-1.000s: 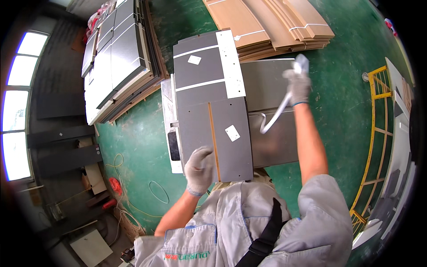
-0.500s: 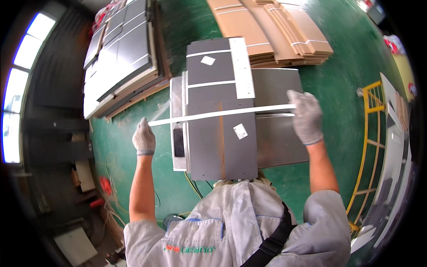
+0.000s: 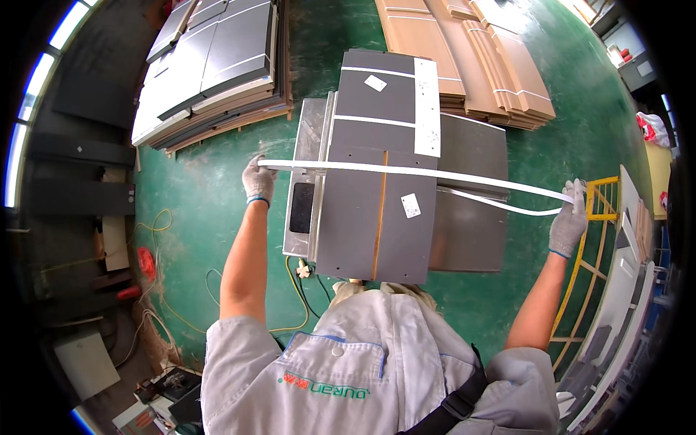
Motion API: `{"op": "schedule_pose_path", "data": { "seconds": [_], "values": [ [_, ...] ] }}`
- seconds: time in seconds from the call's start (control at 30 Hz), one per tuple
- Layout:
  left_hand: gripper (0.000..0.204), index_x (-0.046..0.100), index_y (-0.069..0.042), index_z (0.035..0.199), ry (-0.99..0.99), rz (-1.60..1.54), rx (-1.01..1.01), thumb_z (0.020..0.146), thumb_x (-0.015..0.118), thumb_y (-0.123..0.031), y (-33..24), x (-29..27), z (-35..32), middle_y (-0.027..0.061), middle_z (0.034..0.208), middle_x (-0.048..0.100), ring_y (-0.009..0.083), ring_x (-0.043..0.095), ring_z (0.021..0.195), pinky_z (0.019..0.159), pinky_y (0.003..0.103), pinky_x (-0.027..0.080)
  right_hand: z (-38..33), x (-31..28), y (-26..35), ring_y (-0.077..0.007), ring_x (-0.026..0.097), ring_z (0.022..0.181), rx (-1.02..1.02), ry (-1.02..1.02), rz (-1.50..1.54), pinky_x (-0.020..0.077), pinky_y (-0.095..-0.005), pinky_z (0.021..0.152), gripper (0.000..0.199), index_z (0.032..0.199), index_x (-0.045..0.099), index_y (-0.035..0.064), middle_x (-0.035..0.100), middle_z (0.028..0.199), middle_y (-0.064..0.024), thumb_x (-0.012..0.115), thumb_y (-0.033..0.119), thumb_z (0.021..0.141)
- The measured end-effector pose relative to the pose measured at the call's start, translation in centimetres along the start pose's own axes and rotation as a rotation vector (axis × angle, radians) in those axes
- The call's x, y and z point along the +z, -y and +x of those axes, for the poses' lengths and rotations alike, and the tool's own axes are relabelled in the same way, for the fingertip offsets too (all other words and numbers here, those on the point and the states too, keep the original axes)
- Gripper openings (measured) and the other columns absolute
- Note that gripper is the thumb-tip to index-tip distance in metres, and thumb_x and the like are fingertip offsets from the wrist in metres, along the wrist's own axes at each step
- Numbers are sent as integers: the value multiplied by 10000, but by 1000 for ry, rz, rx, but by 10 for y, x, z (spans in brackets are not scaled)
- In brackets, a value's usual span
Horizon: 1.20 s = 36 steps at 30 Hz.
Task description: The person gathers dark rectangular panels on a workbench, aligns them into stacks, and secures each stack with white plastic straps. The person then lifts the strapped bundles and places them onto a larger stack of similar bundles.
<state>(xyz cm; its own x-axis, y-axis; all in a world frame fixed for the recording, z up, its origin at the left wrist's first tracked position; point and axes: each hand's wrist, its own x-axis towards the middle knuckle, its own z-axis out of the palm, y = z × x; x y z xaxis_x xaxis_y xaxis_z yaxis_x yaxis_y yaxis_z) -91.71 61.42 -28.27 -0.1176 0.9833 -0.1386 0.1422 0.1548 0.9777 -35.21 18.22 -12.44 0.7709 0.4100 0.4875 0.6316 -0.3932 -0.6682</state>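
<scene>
Left hand (image 3: 259, 183) and right hand (image 3: 568, 223), well apart, each grip the white strap (image 3: 409, 171). The strap passes crosswise over the grey panels (image 3: 348, 217), with 2 strands visible toward the right hand.

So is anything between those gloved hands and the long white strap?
Nothing visible: the grey-gloved left hand and grey-gloved right hand both hold the flat white strap over the grey brown-striped panel.

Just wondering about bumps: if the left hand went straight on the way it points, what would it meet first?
Along that line, the left hand would likely meet the stack of dark panels, beyond a stretch of green floor; height is unclear, so it might pass above.
</scene>
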Motion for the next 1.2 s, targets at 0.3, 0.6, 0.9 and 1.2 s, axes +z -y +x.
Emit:
{"op": "schedule_pose_path", "data": {
  "seconds": [0.3, 0.6, 0.9, 1.2],
  "values": [
    [258, 695, -81, 1161, 242, 897, 279, 989, 541, -199, 26, 107, -62, 235, 1022, 734, 441, 691, 1010, 884, 528, 544, -9, -9, -30, -236, 663, 1224, 123, -41, 126, 471, -337, 1091, 396, 1387, 619, -28, 694, 1340, -162, 534, 179, 1059],
    [834, 410, -22, 1516, 428, 837, 850, 835, 776, -334, 6, 22, -190, 209, 1562, 406, 453, 353, 1467, 1209, 558, 300, -3, 4, -55, -246, 699, 1142, 209, -216, 227, 509, -330, 1040, 416, 1313, 642, -91, 682, 1329, -195, 569, 191, 1015],
    [920, 341, -210, 1614, 1002, 1399, 1034, 830, 757, -454, 35, 25, -278, 138, 1655, 303, 404, 238, 1540, 1227, 688, 145, -72, 96, -15, -200, 664, 1180, 417, -72, 264, 492, -333, 1051, 481, 1426, 574, -11, 713, 1274, -149, 658, 189, 997],
    [773, 304, -115, 1618, 997, 1300, 1004, 919, 611, -234, 47, 19, -278, 142, 1687, 261, 406, 225, 1555, 1223, 708, 136, -312, 131, 50, -371, 728, 1010, 624, 884, 46, 548, -437, 885, 635, 1116, 701, -70, 749, 1063, -249, 788, 498, 846]
  ]
}}
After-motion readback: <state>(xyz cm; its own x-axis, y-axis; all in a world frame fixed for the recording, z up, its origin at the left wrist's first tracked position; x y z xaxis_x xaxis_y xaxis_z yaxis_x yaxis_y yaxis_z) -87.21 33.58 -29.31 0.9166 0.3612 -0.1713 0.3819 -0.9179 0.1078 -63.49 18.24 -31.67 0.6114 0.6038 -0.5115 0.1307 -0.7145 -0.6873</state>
